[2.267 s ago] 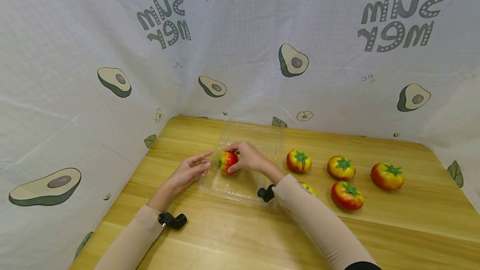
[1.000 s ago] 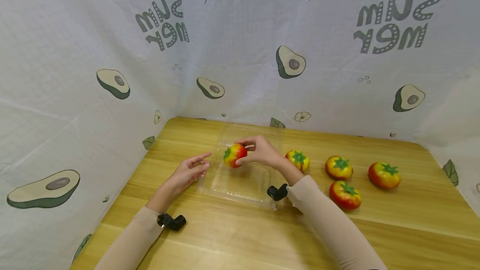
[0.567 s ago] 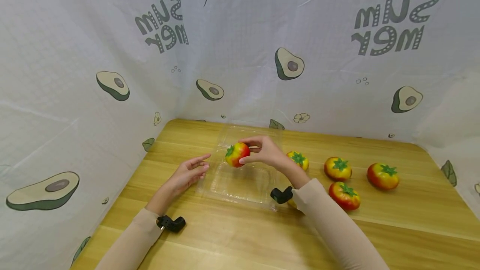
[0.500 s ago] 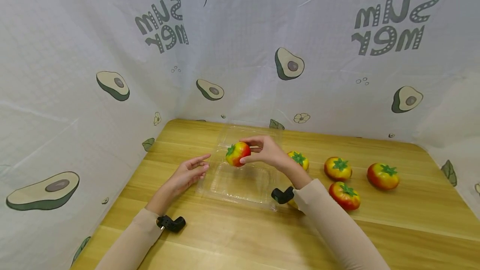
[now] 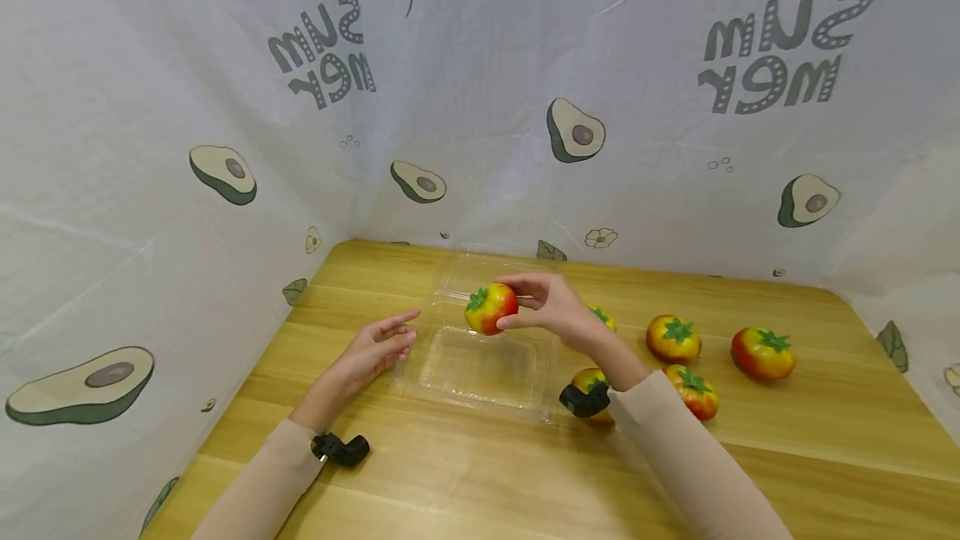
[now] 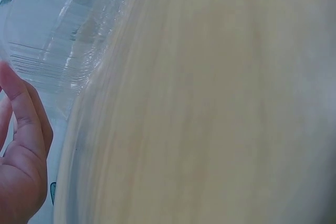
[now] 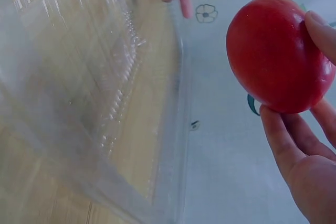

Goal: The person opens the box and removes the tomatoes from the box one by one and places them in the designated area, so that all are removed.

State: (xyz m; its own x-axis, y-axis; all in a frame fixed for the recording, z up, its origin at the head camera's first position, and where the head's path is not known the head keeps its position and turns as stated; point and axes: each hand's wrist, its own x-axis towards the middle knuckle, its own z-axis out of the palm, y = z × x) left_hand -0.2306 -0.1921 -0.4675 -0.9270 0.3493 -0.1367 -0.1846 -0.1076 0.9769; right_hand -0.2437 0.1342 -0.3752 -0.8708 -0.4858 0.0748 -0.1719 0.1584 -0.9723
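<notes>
A red-and-yellow tomato (image 5: 490, 309) with a green leafy top is held between the thumb and fingers of my right hand (image 5: 551, 307). It hangs above the clear plastic box (image 5: 480, 400), whose hinged lid (image 5: 498, 269) lies folded back toward the curtain. In the right wrist view, the tomato (image 7: 278, 53) shows its smooth red underside. My left hand (image 5: 375, 348) stays at the box's left side, fingers loosely extended and holding nothing. From the left wrist view, a fingertip is close to the box wall (image 6: 58, 51); whether they touch, I cannot tell.
Several more tomatoes lie on the wooden table to the right: a yellowish one (image 5: 673, 338), a larger one (image 5: 762, 353), and a redder one (image 5: 697, 394) partly behind the right sleeve. Another tomato (image 5: 588, 380) is partly covered by the wrist camera. A printed curtain (image 5: 480, 107) closes off the back.
My right hand has raised the tomato from low in the box's left part and carried it rightward, its leafy top now turned more into view. The left hand has barely moved.
</notes>
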